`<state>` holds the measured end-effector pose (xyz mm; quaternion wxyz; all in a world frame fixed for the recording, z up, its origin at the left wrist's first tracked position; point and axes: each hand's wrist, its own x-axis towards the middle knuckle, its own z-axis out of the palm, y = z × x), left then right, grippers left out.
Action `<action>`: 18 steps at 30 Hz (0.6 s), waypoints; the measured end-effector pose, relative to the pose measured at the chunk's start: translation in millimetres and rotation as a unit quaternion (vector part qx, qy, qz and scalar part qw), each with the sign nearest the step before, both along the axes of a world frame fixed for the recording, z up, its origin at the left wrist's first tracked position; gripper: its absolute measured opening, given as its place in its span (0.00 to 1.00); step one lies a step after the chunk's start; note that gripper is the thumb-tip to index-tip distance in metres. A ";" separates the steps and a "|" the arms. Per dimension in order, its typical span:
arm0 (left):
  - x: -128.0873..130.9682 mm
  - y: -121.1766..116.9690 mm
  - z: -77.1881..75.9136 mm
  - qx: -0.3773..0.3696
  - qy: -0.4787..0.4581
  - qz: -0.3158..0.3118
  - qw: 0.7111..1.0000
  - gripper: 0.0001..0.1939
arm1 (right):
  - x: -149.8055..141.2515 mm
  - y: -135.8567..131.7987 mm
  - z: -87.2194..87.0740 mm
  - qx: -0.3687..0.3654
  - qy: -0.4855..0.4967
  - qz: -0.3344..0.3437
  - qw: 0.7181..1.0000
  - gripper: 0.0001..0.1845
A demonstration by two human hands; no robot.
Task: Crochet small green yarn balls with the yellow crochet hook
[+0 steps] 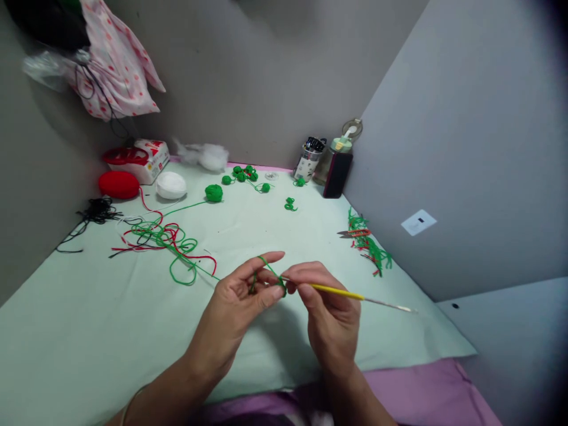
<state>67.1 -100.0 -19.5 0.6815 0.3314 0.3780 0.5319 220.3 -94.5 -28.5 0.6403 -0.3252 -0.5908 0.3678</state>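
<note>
My left hand (242,299) pinches a strand of green yarn (180,263), which loops over its forefinger and trails left to a loose tangle on the pale green cloth (89,331). My right hand (326,305) grips a yellow-handled crochet hook (350,294), its tip at the yarn between the two hands and its metal end pointing right. Both hands hover just above the cloth, near its front edge.
A green yarn ball (213,192), a white ball (171,185) and a red ball (118,184) lie at the back left. Small green crocheted pieces (245,173), a pen cup (308,161), a bottle (338,163), snips (352,233) with yarn scraps, black thread (95,211).
</note>
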 end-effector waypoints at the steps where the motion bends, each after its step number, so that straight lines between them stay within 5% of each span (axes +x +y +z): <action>1: 0.4 -1.0 -1.0 0.001 0.005 -0.006 1.000 0.22 | -1.1 0.0 -0.8 0.004 -0.009 -0.006 1.000 0.08; 9: -2.9 -1.6 -2.2 -0.006 0.019 -0.010 1.000 0.22 | 6.0 4.5 -10.1 -0.082 0.070 0.038 0.993 0.07; 18: -3.6 -0.8 -0.2 0.004 0.023 -0.015 1.000 0.22 | 4.8 4.3 -10.2 -0.090 0.072 0.039 0.993 0.06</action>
